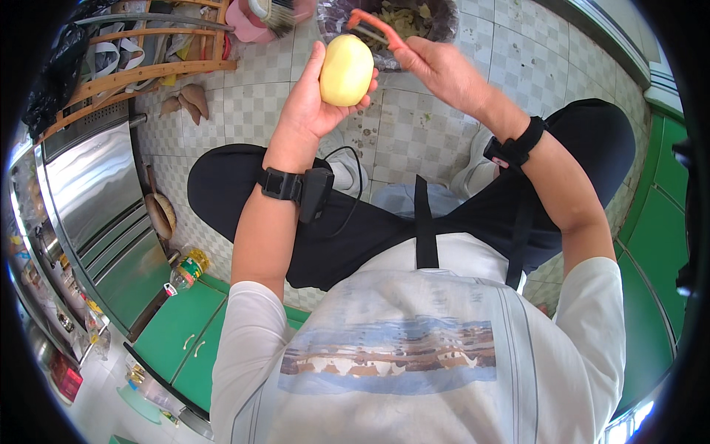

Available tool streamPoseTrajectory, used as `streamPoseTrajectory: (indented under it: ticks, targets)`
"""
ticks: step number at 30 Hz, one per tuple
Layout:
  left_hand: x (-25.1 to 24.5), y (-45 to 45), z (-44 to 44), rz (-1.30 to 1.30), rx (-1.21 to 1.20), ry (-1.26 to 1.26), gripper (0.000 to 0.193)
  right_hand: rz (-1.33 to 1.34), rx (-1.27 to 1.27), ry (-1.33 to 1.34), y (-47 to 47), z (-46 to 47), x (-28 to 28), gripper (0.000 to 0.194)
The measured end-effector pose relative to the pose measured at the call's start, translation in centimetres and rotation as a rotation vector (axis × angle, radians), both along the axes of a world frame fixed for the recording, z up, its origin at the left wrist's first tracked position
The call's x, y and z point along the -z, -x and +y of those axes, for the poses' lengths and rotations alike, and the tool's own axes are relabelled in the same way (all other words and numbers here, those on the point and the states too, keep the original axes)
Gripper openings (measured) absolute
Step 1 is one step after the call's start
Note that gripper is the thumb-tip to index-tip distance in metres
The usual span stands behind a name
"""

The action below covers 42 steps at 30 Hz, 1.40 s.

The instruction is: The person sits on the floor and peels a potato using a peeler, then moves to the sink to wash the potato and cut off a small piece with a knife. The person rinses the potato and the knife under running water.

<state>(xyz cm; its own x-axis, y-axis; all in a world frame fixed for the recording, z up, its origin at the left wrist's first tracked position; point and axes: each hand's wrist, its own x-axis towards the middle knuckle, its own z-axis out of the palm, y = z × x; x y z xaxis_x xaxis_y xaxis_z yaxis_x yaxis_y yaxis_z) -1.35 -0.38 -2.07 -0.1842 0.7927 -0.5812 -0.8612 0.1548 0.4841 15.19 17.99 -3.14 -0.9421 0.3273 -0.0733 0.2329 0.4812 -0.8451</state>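
A smooth yellow potato, its visible side bare of skin, rests in my left hand, with the thumb along one side and fingertips showing at the other. My right hand grips the handle of an orange vegetable peeler. The peeler's head is up beside the top end of the potato, apart from it. Just beyond both hands stands a bin lined with a plastic bag, and pale peelings lie inside it.
To the left is a wooden rack holding bags, with a pink dustpan and a brush beside it. Some brown tubers lie on the tiled floor. An oil bottle stands near green cabinets.
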Motion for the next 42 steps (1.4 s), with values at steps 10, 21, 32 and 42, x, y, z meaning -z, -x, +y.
streamPoseTrajectory:
  ticks: [10,21,32,42]
  targets:
    - [0.0,0.1,-0.5,-0.102,0.089,-0.193,0.07,-0.019,0.129,0.072,1.3,0.8,0.5,0.045]
    - [-0.5,-0.7,-0.1,0.127,0.143,-0.261,0.076,0.032,0.044,0.32,0.8,-0.4,-1.4,0.046]
    - [-1.1,-2.0,0.5,0.629,0.195,-0.005,0.056,-0.028,-0.012,0.247,0.6,-0.6,-1.8,0.041]
    - [-1.7,-2.2,0.2,0.703,0.159,-0.005,0.058,-0.196,0.07,-0.054,0.6,1.3,1.6,0.041]
